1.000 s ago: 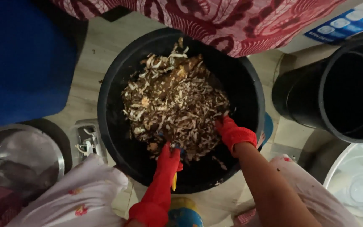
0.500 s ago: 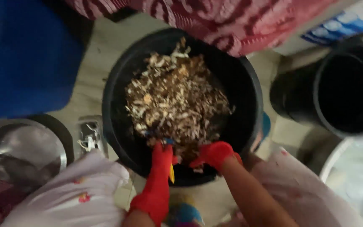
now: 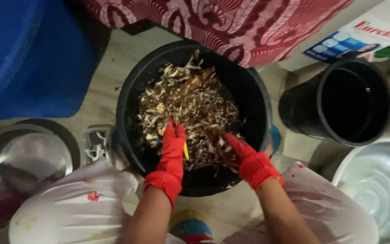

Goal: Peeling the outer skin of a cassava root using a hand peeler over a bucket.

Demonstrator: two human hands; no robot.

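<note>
Hands in red gloves were both down inside the big black tub (image 3: 134, 90) on the floor, working in a heap of brown and pale shredded scraps (image 3: 188, 101). The left hand (image 3: 172, 153) lay flat on the near side of the heap, fingers stretched and together, with a small yellow thing (image 3: 185, 150) just beside its palm; I could not tell if the hand gripped it. The right hand (image 3: 244, 158) was close to the right of it, fingers dug into the scraps and partly hidden, so I could not tell whether it was closed on any.

The heap filled the middle and far part of the tub, and the near wall was bare. In my judgement, mixing well here called for both hands to go deep under the heap and turn it slowly, keeping the scraps off the rim.

A second black bucket (image 3: 355, 101) stood to the right, a steel bowl (image 3: 28, 158) to the near left, and a red patterned cloth (image 3: 213, 22) hung at the far side.
</note>
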